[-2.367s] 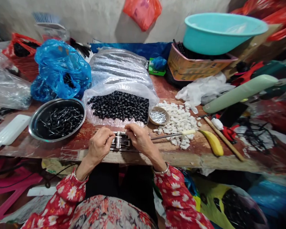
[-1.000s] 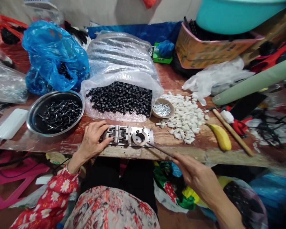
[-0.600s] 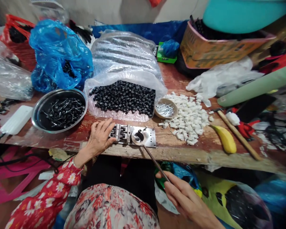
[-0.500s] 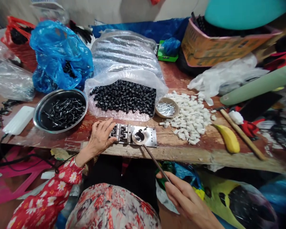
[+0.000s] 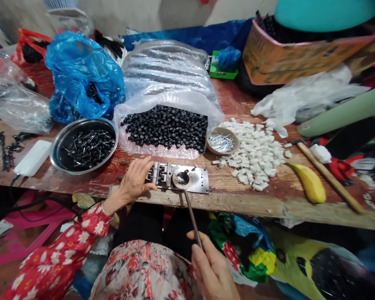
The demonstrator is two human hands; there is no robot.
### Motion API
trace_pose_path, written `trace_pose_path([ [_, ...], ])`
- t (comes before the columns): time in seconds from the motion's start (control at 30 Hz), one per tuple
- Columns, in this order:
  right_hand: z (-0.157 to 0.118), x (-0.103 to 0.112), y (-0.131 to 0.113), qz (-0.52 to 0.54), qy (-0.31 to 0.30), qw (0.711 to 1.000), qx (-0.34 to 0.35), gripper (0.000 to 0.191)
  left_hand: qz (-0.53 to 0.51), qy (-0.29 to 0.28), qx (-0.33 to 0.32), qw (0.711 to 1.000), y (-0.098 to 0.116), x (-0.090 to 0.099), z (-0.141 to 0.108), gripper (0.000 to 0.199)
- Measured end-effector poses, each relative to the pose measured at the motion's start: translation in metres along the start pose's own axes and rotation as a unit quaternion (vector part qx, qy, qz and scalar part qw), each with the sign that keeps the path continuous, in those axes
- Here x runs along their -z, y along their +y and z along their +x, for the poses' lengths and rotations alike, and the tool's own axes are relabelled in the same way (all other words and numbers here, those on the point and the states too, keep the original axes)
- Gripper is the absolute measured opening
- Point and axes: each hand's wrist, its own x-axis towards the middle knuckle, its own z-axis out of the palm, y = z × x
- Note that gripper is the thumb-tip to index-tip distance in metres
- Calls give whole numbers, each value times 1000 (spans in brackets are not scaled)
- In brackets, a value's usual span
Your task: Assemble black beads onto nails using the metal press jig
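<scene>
Over on our left, a white box (image 5: 33,158) with a cable lies on the tabletop (image 5: 226,100), and just beside it sits a steel bowl (image 5: 54,160) of black-headed pins, with a blue bag (image 5: 84,71) bulging behind.

Now to our left hand (image 5: 134,180): it's half-open, thumb and fingers spread, resting on the left end of the metal fixture (image 5: 201,179) near the front edge of the tabletop. Behind the fixture, an open plastic bag (image 5: 217,114) shows its heap of small black caps (image 5: 171,127).

At the fixture's middle we've got a round ring (image 5: 176,181) around a dark opening, and a metal rod (image 5: 191,214) runs from the ring's near side down towards us. Our right hand (image 5: 211,264) is closed around the rod's near end, below the tabletop's edge.

Further right, there's a small bowl (image 5: 236,143) of silvery pins touching a spread of white pieces (image 5: 258,154), then a banana-shaped yellow thing (image 5: 311,183), a hammer (image 5: 331,179) lying at a slant, and a pale green roll (image 5: 346,110) behind them.
</scene>
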Motion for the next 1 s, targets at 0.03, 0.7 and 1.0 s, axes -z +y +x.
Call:
trace_pose_path([
  [0.03,-1,-6,0,18,-7,1000,-15,65,1,2,-4,1000,0,0,0,91],
  [0.7,24,82,-27,-72,-33,996,-36,57,-117,25,39,992,14,23,10,14],
  [1.0,32,104,-30,-109,-82,988,-76,73,-107,39,42,993,16,26,12,12],
])
